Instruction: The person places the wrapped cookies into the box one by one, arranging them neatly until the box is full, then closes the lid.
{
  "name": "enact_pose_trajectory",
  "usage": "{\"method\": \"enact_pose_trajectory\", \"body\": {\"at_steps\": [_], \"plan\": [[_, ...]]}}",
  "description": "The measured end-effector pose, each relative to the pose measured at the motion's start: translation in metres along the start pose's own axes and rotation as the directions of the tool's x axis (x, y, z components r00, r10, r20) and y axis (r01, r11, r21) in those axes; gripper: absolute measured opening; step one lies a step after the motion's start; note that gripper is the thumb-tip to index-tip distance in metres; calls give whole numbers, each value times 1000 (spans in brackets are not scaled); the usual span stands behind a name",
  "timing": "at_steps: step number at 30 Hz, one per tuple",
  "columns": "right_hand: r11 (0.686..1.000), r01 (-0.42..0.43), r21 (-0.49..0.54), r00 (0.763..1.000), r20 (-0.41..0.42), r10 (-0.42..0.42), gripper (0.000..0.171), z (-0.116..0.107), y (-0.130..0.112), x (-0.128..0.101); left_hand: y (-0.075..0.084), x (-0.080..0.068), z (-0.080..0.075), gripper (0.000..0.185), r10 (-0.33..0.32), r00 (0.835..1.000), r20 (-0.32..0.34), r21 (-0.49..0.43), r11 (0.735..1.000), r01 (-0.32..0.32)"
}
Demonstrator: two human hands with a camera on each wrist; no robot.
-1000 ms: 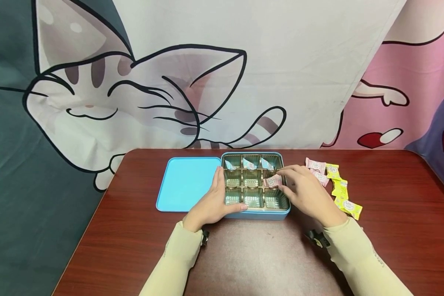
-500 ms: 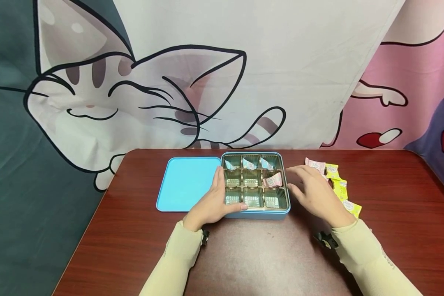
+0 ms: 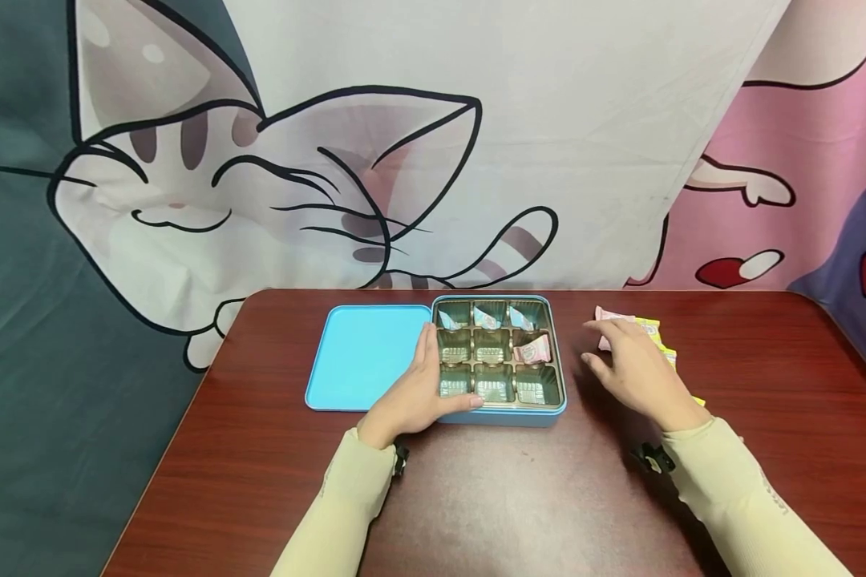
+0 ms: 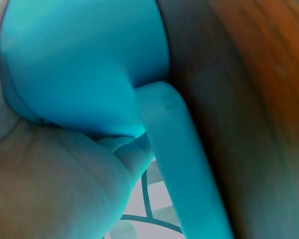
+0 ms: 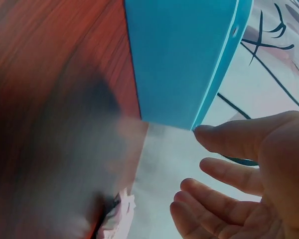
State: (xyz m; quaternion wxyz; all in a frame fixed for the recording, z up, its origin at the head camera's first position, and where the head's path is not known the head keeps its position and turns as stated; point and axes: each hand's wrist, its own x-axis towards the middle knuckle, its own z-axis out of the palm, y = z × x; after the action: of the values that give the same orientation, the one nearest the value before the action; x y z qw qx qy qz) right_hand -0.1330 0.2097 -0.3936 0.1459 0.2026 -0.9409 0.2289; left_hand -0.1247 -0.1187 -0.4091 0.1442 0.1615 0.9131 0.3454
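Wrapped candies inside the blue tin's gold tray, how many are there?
4: three blue-wrapped candies in the back row, one pink-wrapped candy middle row, right compartment.

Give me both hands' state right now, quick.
Left hand: open, resting against the left side of the blue box.
Right hand: open, holding nothing, over the sweets on the table.
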Motion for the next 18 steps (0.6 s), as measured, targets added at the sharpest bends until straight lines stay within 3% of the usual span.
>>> {"method": "enact_pose_trajectory", "body": {"at_steps": [12, 18], "plan": [[996, -65, -63, 994, 83, 70, 45, -6, 18, 2, 0, 1, -1, 128, 3, 1000, 5, 4, 1000, -3], [994, -61, -89, 994, 84, 69, 52, -10, 28, 2, 0, 0, -2, 129, 0, 1000, 12, 5, 1000, 0]]}}
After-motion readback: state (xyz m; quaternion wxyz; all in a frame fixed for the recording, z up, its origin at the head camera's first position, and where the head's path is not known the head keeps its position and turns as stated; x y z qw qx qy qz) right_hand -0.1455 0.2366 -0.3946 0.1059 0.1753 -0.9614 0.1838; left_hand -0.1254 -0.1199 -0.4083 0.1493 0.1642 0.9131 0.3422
